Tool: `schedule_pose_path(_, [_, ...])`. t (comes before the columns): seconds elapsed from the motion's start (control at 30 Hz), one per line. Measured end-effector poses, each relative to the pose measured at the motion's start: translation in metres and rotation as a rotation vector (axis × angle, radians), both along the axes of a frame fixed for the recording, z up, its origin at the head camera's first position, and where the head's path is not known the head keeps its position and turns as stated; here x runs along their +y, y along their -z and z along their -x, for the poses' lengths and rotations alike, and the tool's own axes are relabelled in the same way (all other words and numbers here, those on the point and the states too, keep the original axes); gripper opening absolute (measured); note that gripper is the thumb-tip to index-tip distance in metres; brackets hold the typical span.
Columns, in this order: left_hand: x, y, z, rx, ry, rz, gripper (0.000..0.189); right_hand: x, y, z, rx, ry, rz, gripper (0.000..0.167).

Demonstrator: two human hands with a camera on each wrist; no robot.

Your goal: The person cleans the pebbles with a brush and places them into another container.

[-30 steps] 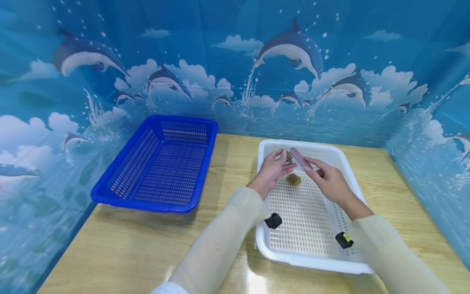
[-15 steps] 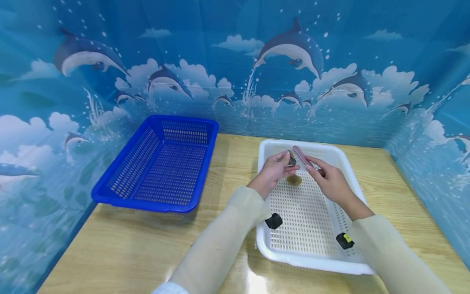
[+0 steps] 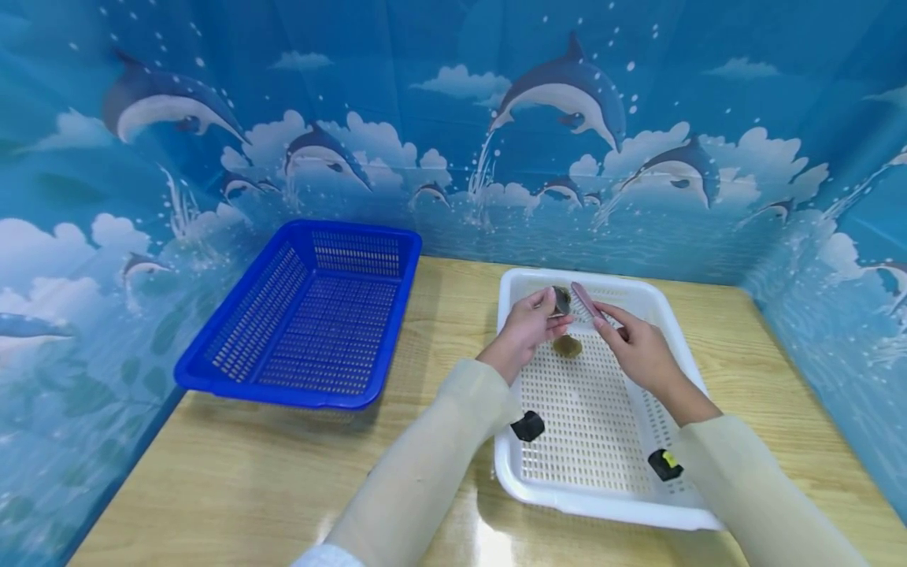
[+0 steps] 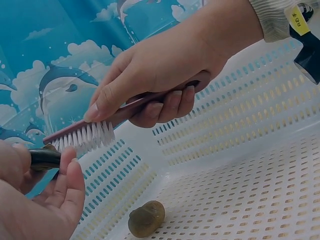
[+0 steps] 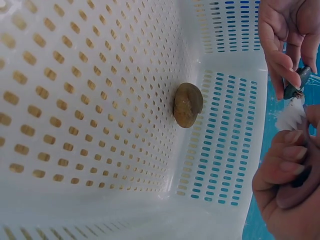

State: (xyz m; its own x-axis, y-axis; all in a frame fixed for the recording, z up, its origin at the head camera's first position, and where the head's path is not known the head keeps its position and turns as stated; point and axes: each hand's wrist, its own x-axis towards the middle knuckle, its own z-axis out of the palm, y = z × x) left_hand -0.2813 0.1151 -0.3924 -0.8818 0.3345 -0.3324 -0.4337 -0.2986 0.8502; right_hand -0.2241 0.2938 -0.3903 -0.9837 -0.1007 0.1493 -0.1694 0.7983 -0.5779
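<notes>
In the head view my left hand [image 3: 527,321] pinches a dark, glossy, rounded shell [image 3: 561,301] above the far part of the white basket [image 3: 512,472]. A pink brush [image 3: 585,301] with white bristles is gripped by its handle in my right hand [image 3: 638,346]. The left wrist view shows the bristles [image 4: 87,137] right beside the dark shell [image 4: 46,158]; they seem to touch its edge. Below the hands, a brown rounded shell [image 5: 188,105] lies on the basket floor. The left palm hides part of the held shell.
A blue perforated basket [image 3: 298,394] stands on the wooden table [image 3: 283,472] to the left. Dolphin-print curtains [image 3: 453,118] enclose the back and sides. Black wrist-camera mounts [image 3: 527,426] sit at both cuffs.
The brush in my right hand has shifted slightly right, away from the left fingers. The dark shell has been turned in the left hand, showing more of its dark face.
</notes>
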Motion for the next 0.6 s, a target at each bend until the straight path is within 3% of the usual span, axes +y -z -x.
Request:
schedule_pose_path(0.3, [0.0009,-0.0001,-0.0005,0.048,-0.128,-0.025,0.037,-0.0003,0.0003,0.0003,-0.038,0.018,-0.031,0.057])
schedule_pose_path(0.6, [0.0007,0.0024,0.0016,0.065,-0.130,0.006,0.037,-0.0008,0.0024,-0.0008,0.046,-0.024,-0.030,0.053])
